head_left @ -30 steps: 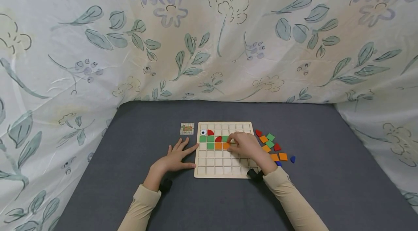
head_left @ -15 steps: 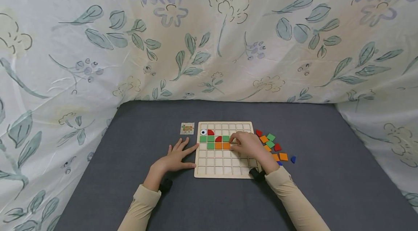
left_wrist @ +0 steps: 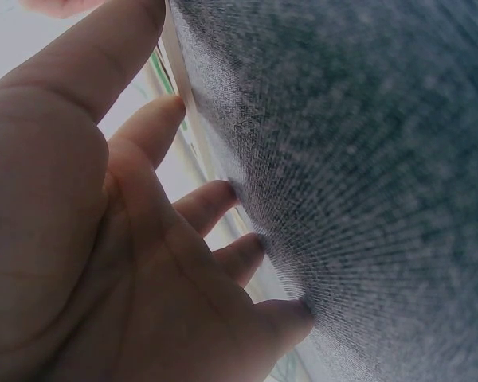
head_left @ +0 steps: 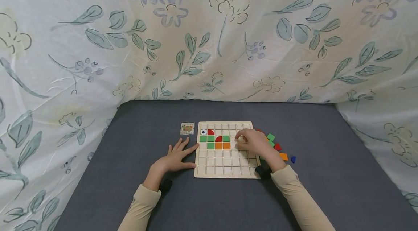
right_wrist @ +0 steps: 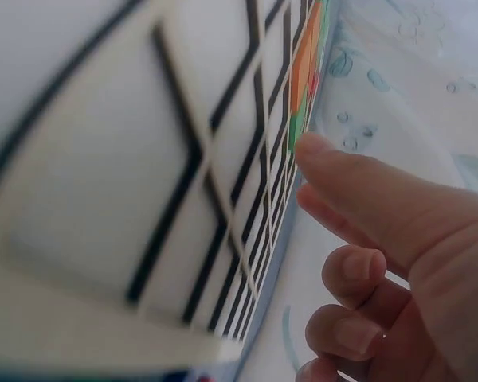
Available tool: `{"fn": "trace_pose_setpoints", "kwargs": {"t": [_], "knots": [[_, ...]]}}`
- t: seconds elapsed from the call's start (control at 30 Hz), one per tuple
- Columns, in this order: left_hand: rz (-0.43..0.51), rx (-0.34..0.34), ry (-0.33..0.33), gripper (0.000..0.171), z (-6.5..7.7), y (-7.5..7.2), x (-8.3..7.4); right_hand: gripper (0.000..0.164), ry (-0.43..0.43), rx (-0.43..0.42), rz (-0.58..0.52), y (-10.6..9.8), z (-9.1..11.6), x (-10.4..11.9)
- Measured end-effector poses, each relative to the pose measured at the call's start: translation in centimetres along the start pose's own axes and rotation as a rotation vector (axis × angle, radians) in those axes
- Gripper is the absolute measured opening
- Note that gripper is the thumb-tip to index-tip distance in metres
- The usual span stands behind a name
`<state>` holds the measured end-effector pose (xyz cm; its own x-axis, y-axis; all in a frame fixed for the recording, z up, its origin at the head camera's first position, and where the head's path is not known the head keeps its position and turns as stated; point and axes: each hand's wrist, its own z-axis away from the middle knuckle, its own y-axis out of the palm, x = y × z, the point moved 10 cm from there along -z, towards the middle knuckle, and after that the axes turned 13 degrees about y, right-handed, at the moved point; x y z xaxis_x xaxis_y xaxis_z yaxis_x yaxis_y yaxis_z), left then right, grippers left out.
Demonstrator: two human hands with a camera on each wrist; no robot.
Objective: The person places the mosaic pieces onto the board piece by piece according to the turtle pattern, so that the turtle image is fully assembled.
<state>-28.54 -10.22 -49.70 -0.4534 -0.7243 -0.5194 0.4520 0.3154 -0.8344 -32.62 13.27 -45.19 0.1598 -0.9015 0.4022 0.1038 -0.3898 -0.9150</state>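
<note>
Right hand [head_left: 252, 141]: thumb and index finger bent toward each other, tips apart, no tile visible between them; the other fingers curl loosely in the right wrist view. It's over the right part of the grid board [head_left: 222, 170], just right of the laid tiles; contact with the surface: can't tell. Left hand [head_left: 173, 158]: fingers spread, index and thumb tips at the board's left edge, seemingly steadying it.

The board lies flat on the grey table [head_left: 196, 205]. Laid tiles sit left of the right hand: eye tile [head_left: 204, 132] and red quarter-round [head_left: 210, 132] above; below these, two green squares, another red quarter-round and a green square [head_left: 226, 138]; then a green square and two orange squares [head_left: 226, 145].

Picture card [head_left: 187, 128] is just beyond the left hand, beside the board. Loose pieces lie right of the board, partly hidden by the right hand: green [head_left: 270, 137], red [head_left: 277, 147], orange [head_left: 283, 156], blue [head_left: 293, 159].

Step, as judged: between placements, pattern partly filled. Next move probably calls for pinching one loose piece and squaring it into a bare cell, with the board held steady.
</note>
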Motion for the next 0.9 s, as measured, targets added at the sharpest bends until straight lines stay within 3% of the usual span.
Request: {"fn": "trace_pose_setpoints", "kwargs": {"t": [0.53, 0.9], "knots": [[-0.005, -0.006, 0.017, 0.075, 0.0, 0.0, -0.1, 0.028, 0.091, -0.023, -0.026, -2.5, -0.6, -5.8], [0.006, -0.01, 0.036, 0.076, 0.2, -0.2, -0.5, 0.033, 0.188, -0.024, 0.015, -3.1, -1.2, -8.5]]}}
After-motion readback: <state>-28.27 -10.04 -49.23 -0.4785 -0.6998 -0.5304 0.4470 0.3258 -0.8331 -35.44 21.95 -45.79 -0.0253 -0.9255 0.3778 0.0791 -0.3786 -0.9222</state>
